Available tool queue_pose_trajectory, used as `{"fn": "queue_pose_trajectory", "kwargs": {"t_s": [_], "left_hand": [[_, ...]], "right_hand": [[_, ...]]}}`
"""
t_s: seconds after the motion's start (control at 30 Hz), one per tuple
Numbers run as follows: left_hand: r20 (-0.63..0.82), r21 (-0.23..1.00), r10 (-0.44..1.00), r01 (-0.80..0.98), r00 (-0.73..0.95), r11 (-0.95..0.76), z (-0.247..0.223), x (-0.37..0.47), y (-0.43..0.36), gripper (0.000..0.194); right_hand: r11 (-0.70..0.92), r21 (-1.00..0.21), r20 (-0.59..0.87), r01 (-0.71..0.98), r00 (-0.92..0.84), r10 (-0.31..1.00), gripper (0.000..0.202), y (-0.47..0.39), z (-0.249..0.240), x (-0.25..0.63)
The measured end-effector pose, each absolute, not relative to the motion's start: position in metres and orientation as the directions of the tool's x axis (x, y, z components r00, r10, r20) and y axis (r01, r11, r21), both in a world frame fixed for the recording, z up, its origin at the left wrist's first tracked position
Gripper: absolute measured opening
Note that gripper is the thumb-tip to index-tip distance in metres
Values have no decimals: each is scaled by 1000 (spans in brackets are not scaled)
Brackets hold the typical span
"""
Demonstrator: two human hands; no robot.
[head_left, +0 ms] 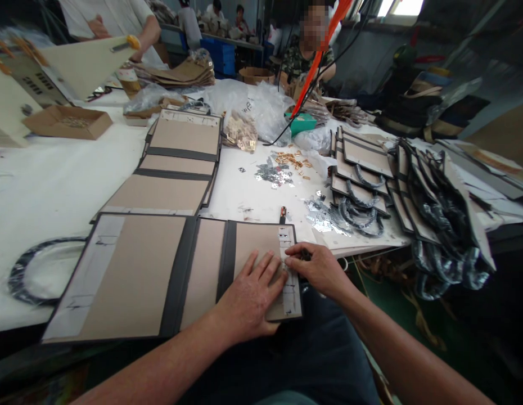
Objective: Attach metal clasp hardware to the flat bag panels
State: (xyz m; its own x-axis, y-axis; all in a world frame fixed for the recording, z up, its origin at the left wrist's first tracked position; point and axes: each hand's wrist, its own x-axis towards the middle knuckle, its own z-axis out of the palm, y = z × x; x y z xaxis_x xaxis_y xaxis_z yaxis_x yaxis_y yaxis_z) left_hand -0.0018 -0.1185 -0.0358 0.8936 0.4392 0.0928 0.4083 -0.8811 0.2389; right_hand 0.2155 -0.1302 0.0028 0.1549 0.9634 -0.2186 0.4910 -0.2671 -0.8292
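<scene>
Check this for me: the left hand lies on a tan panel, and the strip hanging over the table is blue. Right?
Not quite: the head view shows that the strip is orange. The left hand does lie on a tan panel.

A head-worn camera, the only view, looks forward and down from close above the wearer's hands (253, 295) across a white worktable (54, 185).

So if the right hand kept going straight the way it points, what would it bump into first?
Likely the left hand, its fingers spread on the tan panel just past the right hand; depth is unclear.
</scene>
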Motion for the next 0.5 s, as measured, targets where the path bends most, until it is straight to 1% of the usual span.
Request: {"fn": "queue_pose_trajectory", "kwargs": {"t_s": [0.1,0.27,0.43,0.5], "left_hand": [[92,252,439,406,894,-878,-37,-2,-119,98],[114,271,448,406,887,-873,-39,-2,-119,98],[123,268,453,410,883,-872,-41,-2,-120,101],[125,259,451,410,884,-875,-42,-2,-120,98]], "right_hand": [[-233,-830,-183,507,146,972,21,-129,-3,212],[-223,-833,-194,507,109,975,12,-126,-10,210],[-158,-798,-118,582,107,987,8,-124,-13,211],[-133,-784,-93,606,97,991,5,-124,-12,212]]}}
